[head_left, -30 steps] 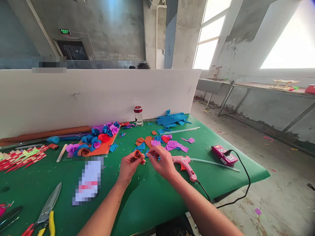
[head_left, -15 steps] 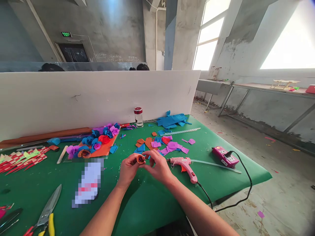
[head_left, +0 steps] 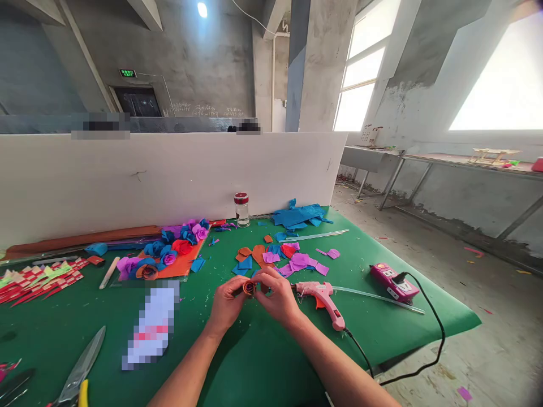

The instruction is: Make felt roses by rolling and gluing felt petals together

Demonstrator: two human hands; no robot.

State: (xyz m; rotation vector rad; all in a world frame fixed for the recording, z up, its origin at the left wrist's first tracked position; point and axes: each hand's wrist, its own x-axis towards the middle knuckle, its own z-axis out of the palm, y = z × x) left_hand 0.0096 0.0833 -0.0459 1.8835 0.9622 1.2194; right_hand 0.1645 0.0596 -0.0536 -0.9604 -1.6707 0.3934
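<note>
A small brown paper rose [head_left: 249, 288], its petals curled in a spiral, is held above the green table [head_left: 254, 362]. My left hand [head_left: 229, 302] grips it from the left, fingers closed round its side. On the right, my right hand [head_left: 275, 291] pinches at the rose's edge with thumb and fingers. Just behind both hands lie loose brown, blue and purple paper petals [head_left: 300, 260]. A pink glue gun [head_left: 322, 297] rests close to the right of my right hand, a clear glue stick [head_left: 377, 298] reaching out behind it.
Finished paper flowers [head_left: 169, 251] sit at the back left. Scissors [head_left: 82, 362] lie front left, near a blurred-out item [head_left: 150, 328]. A jar [head_left: 242, 210] stands by the white partition [head_left: 190, 175]. A power strip [head_left: 394, 282] with a black cord is on the right.
The view has tilted up slightly, so everything sits lower in it. Both hands stay on the rose; my right fingers have shifted closer against its side.
</note>
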